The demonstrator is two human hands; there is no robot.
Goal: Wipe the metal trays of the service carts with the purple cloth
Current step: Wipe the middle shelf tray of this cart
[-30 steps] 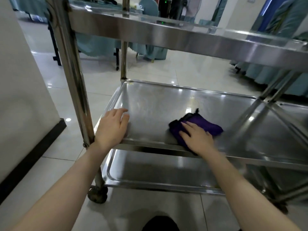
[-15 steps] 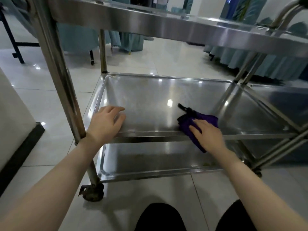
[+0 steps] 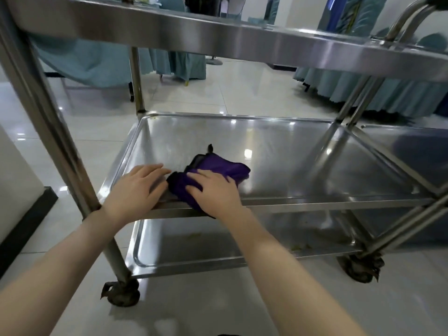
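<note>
Wiping middle tray (image 3: 303,170). Right hand (image 3: 215,194) grip spread flat, pressing purple cloth (image 3: 225,166); left hand (image 3: 138,187) flat, just left. Next, probably: sweep cloth rightward from grip.

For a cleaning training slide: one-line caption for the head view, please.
The right hand presses the purple cloth on the cart's middle tray; the left hand rests on its near edge.

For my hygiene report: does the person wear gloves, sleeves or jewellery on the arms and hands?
No. The left hand and right hand are bare, without gloves. Both forearms are uncovered; no sleeve, watch, bracelet or ring shows.
</note>
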